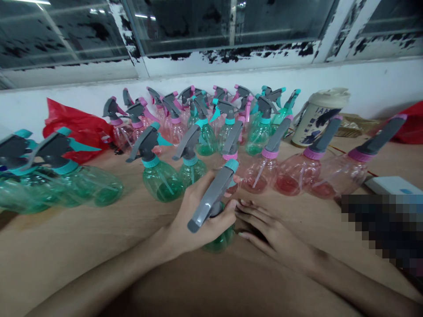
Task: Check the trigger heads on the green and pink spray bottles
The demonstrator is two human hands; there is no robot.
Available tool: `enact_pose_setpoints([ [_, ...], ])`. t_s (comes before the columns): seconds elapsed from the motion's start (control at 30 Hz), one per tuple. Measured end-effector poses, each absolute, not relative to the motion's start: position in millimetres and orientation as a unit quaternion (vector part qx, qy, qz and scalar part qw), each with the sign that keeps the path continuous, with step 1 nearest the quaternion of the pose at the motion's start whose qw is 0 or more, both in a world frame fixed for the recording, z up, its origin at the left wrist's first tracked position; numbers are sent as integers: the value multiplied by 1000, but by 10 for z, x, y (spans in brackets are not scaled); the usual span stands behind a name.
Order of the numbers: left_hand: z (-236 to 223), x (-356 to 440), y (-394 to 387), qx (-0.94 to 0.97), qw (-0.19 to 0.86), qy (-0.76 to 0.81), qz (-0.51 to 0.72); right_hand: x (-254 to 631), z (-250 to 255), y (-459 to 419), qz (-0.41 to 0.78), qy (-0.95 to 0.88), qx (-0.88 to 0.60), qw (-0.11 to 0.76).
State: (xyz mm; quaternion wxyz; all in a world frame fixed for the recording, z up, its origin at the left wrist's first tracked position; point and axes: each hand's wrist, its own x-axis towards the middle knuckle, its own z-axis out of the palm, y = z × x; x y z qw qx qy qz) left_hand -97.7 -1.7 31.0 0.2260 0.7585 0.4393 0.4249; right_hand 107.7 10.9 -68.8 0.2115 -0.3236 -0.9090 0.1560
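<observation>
My left hand [188, 220] is closed around the neck of a green spray bottle [213, 196] with a grey head and teal nozzle. The bottle's lower body shows beneath my fingers, close to the tabletop. To its right, my right hand [274, 231] lies low over the table with fingers stretched out and nothing visible in them. Just beyond my hands stand more green spray bottles [161, 180] and a pink spray bottle [259, 171], some with a little liquid inside. Part of a pink bottle behind my left hand is hidden.
Several pink and green spray bottles crowd the back along the wall. More green bottles [89, 185] stand at left, before a red plastic bag [77, 127]. A printed cup [317, 119] is at back right, near a white box [395, 187]. A blurred patch covers the right edge.
</observation>
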Motion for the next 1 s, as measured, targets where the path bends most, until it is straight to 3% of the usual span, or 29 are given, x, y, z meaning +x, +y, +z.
enact_pose_setpoints([
  [0.43, 406, -972, -32, 767, 221, 436, 416, 1070, -678, 99, 139, -917, -324, 189],
  [1.0, 368, -945, -82, 761, 276, 416, 414, 1075, -704, 103, 149, -910, -314, 226],
])
